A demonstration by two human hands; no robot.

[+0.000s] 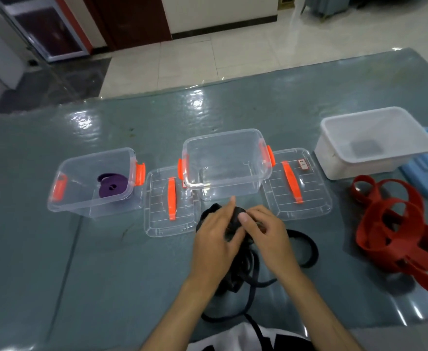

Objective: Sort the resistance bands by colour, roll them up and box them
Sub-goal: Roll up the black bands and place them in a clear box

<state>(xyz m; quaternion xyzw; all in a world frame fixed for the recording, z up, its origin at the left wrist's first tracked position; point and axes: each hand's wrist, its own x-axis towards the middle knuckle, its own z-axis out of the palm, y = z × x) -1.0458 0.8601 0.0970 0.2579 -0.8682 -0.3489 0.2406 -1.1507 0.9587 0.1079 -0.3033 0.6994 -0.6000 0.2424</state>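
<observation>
Both hands met at lower centre: the left hand (214, 239) and right hand (266, 236) curled round a partly rolled black band (235, 219), its loose loops trailing toward the bottom edge; the exact finger grip seemed blurred. A purple roll (113, 186) lay in the left box (81, 206). The middle box (233, 183) stood just above the hands. Red bands (395, 229) lay tangled at right, below a white tub (359, 168).

Both forearms reach forward, bare, wrists close together. Left hand (216, 236) and right hand (266, 234) meet, fingers curled. Right thumb lies on top, pressing down.
</observation>
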